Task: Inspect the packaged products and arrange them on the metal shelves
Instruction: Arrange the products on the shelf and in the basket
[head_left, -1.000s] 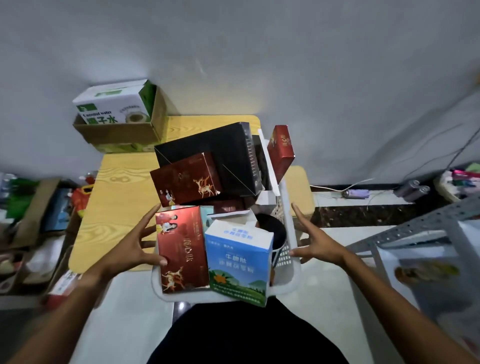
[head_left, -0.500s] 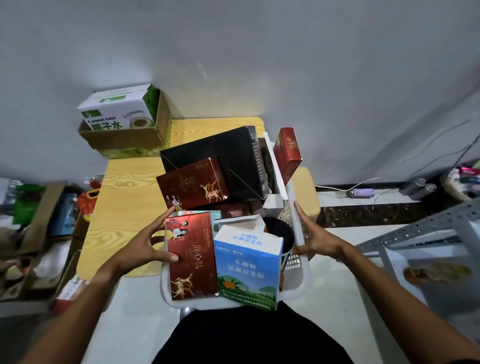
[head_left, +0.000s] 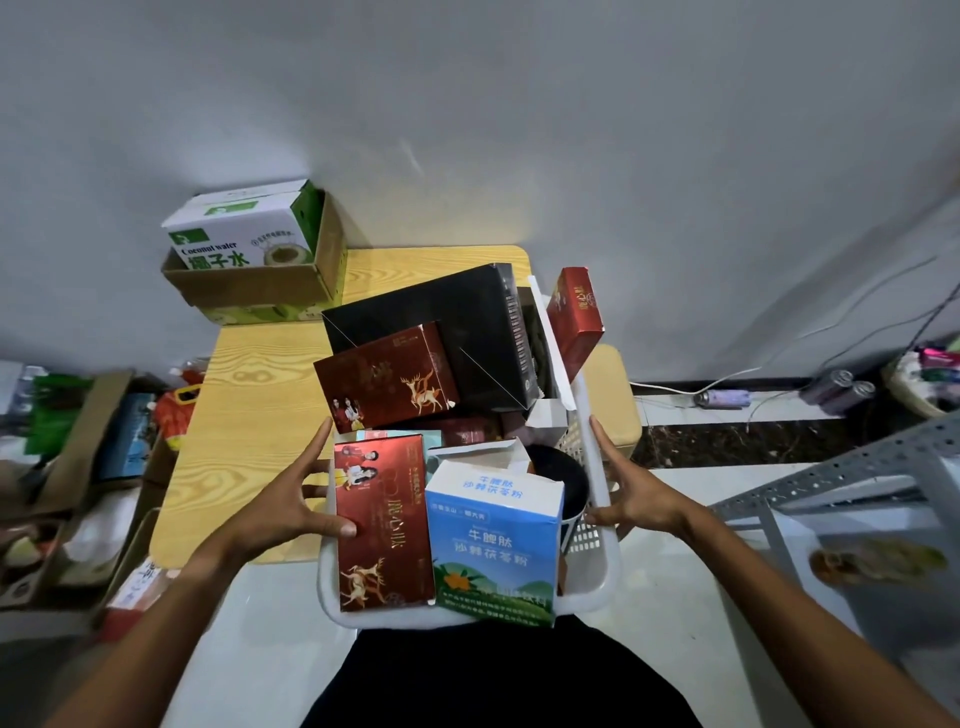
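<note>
A white plastic basket in front of me is piled with packaged products. At its near end stand a red deer-print box and a blue-and-white box with an open flap. Behind them lie another red deer box, a large black box, an upright red box and a black cup. My left hand presses the basket's left side with spread straight fingers, its thumb on the near red box. My right hand lies against the right rim, fingers straight. The grey metal shelf is at the right.
The basket overlaps a wooden table that carries a coconut-water carton in a cardboard box at the wall. Boxes and bags crowd the floor on the left. Cans and cables lie along the wall at right. White floor tiles surround me.
Both hands have closed in on the basket. The right hand, which hovered apart from it, now touches the right rim. The view has shifted slightly nearer.
</note>
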